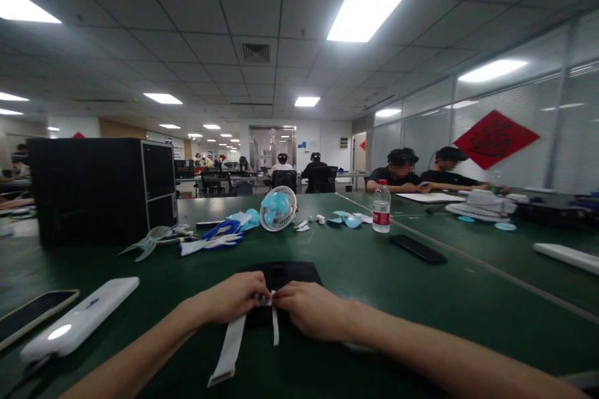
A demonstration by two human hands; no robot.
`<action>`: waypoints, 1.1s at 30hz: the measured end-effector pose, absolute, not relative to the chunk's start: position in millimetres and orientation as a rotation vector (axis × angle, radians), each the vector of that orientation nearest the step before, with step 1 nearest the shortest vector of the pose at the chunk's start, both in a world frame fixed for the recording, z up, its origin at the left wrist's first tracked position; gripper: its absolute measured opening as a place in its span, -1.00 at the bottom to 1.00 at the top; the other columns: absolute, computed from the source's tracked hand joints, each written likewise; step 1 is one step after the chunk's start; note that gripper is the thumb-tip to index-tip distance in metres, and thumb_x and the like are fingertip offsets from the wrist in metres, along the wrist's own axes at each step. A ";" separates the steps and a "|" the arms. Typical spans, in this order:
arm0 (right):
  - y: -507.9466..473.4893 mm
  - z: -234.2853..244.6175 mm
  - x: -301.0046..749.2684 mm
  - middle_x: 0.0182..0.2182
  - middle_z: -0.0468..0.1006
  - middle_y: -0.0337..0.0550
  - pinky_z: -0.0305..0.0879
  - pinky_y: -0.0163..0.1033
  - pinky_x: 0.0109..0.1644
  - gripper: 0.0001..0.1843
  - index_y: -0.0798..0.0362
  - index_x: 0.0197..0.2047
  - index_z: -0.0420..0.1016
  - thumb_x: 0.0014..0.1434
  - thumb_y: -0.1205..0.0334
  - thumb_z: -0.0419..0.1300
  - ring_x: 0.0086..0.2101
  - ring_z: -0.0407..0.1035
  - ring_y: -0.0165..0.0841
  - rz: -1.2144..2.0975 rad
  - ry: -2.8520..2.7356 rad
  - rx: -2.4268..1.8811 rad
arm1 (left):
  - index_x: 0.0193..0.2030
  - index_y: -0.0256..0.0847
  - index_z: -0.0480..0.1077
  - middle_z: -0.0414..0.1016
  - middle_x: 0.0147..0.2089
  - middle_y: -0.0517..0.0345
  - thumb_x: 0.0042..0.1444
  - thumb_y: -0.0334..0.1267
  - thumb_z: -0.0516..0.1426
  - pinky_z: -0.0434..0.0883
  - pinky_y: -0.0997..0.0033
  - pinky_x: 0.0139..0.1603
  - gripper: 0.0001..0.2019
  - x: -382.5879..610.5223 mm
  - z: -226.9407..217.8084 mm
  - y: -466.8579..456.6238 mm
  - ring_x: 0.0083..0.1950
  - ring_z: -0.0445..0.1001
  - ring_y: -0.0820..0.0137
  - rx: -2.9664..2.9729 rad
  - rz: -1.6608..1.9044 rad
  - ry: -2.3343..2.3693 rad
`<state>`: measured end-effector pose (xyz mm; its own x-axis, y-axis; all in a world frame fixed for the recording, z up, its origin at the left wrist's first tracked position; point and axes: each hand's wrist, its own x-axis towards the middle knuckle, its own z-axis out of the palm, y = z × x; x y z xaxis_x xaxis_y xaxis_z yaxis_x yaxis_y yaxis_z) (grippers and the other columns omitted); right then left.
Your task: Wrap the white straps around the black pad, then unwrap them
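My left hand (238,294) is closed, its fingertips pinching a small white piece near the middle of the table. A wide white ribbed strap (229,349), like a flat ribbon cable, hangs below that hand toward me. My right hand (311,307) is closed too, with its fingertips meeting the left ones at the white piece. From between the hands a narrower white strip (276,327) hangs down. Whether the strap and strip are one piece is hidden by my fingers. Beneath and behind the hands lies a black flat object (290,271) on the green table.
A black computer case (88,190) stands at the left. Farther back are blue-and-white gloves (213,242), a small fan (277,208), blue fan blades (346,219) and a water bottle (381,207). Phones (418,249) and a white power bank (82,318) lie around. Two people sit at right.
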<state>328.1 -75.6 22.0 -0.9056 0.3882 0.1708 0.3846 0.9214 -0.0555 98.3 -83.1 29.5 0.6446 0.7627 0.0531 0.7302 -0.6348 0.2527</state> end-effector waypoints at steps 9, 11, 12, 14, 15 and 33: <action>-71.4 39.2 346.0 0.02 0.47 -0.07 0.22 -0.22 0.13 -0.59 0.09 0.03 0.51 0.18 0.39 -0.01 -0.01 0.36 -0.30 0.070 -2.957 -0.736 | -0.14 -0.05 0.41 0.37 0.03 0.23 0.12 -0.40 0.05 0.31 0.42 0.00 -0.77 95.0 33.2 -84.3 0.00 0.39 0.39 2.616 0.179 1.267; -69.4 42.6 349.5 -0.01 0.49 -0.08 0.26 -0.23 0.07 -0.63 0.09 -0.02 0.54 0.18 0.37 0.00 -0.06 0.39 -0.31 0.057 -2.969 -0.774 | -0.15 -0.06 0.40 0.37 0.02 0.22 0.13 -0.36 0.05 0.33 0.41 -0.04 -0.81 95.1 34.5 -85.5 -0.02 0.39 0.38 2.587 0.168 1.293; -68.2 44.1 351.3 -0.03 0.49 -0.08 0.27 -0.24 0.04 -0.64 0.08 -0.04 0.55 0.18 0.36 0.01 -0.09 0.40 -0.32 0.052 -2.972 -0.792 | -0.16 -0.06 0.40 0.38 0.00 0.22 0.14 -0.34 0.05 0.34 0.41 -0.06 -0.83 95.0 34.9 -85.9 -0.04 0.39 0.38 2.578 0.163 1.308; -65.5 47.0 355.2 -0.06 0.50 -0.08 0.28 -0.26 -0.01 -0.66 0.07 -0.06 0.56 0.18 0.34 0.03 -0.14 0.41 -0.34 0.051 -2.983 -0.823 | -0.19 -0.07 0.39 0.40 -0.05 0.21 0.14 -0.31 0.05 0.35 0.40 -0.09 -0.86 94.3 35.2 -85.9 -0.09 0.39 0.39 2.574 0.158 1.334; -64.0 48.4 357.3 -0.09 0.50 -0.08 0.28 -0.27 -0.04 -0.67 0.07 -0.08 0.57 0.18 0.33 0.04 -0.16 0.41 -0.35 0.052 -2.991 -0.838 | -0.21 -0.08 0.39 0.40 -0.08 0.21 0.13 -0.31 0.05 0.35 0.40 -0.11 -0.87 93.6 35.4 -85.7 -0.11 0.39 0.39 2.578 0.153 1.345; -52.5 72.1 376.5 -0.43 0.56 -0.21 0.21 -0.36 -0.37 -0.76 0.09 -0.33 0.60 0.16 0.23 0.11 -0.46 0.37 -0.45 0.146 -2.984 -1.051 | -0.22 -0.09 0.43 0.45 -0.12 0.19 0.08 -0.20 0.10 0.35 0.41 -0.22 -0.85 73.6 38.2 -76.3 -0.15 0.43 0.35 2.418 0.082 1.439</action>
